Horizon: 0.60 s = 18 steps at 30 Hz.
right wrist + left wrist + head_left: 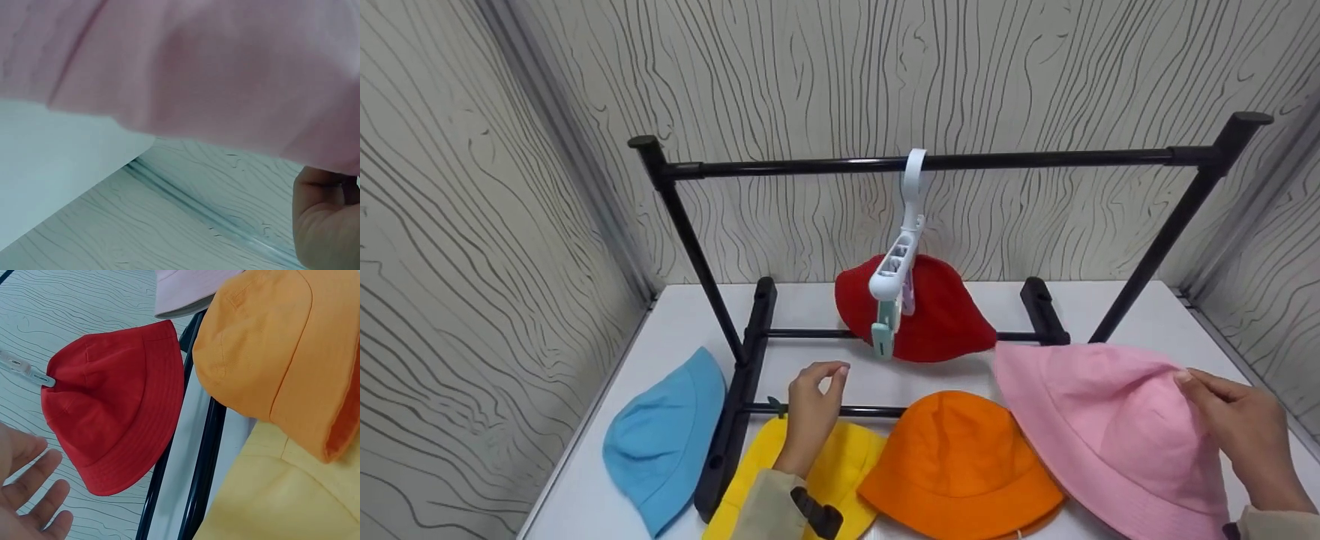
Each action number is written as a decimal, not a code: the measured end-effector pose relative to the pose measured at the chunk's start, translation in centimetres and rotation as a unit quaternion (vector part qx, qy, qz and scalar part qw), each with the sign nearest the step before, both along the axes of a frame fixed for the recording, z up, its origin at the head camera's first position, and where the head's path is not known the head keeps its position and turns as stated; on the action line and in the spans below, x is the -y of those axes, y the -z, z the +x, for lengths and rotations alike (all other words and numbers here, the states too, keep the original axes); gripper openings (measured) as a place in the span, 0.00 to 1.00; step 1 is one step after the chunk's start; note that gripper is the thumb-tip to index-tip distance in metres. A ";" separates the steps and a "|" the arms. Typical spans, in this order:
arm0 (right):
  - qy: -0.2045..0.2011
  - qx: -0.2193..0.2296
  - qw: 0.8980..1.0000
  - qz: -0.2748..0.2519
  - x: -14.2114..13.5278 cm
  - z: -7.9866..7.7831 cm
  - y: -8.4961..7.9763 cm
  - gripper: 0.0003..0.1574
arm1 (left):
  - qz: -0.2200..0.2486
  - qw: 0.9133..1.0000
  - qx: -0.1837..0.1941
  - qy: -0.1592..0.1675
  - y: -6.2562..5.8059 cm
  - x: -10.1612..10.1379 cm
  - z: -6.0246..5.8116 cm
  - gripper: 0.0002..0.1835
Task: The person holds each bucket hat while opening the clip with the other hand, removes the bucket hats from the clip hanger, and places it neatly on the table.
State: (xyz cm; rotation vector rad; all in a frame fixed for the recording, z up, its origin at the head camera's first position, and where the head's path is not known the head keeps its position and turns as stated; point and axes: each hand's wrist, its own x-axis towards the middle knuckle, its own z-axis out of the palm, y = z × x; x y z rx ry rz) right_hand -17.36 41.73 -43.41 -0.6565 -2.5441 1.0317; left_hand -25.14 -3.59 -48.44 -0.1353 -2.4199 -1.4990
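At the right of the head view, my right hand (1245, 424) pinches the crown of a pink bucket hat (1110, 442) between thumb and fingers. The raised hat fills the top of the right wrist view. My left hand (814, 409) holds nothing and is above a yellow hat (847, 461) with a small green sprout. In the left wrist view its fingers (42, 500) are loosely bent, close to a red bucket hat (112, 405). That red hat hangs by its crown from a clip (42, 378) on a pale blue clip hanger (894, 266).
A black rack (810, 166) carries the hanger near the middle of its top bar. On the white table (675, 315), a blue hat (667, 442) lies left and an orange hat (960, 457) lies between yellow and pink ones. Patterned walls (840, 75) enclose the table.
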 end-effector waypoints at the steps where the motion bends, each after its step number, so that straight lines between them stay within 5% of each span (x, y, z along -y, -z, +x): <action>1: 0.001 0.001 1.000 0.009 -0.3 0.0 0.2 0.35 | -0.001 1.000 -0.005 0.001 0.1 0.0 0.0 0.09; 7: -0.004 0.002 1.000 0.023 -1.6 0.3 1.6 0.34 | -0.002 1.000 0.012 -0.001 0.2 0.1 -0.1 0.10; 18: 0.023 0.078 0.996 -0.027 -3.5 0.5 3.4 0.38 | 0.001 0.999 0.048 -0.004 0.3 -0.2 0.1 0.11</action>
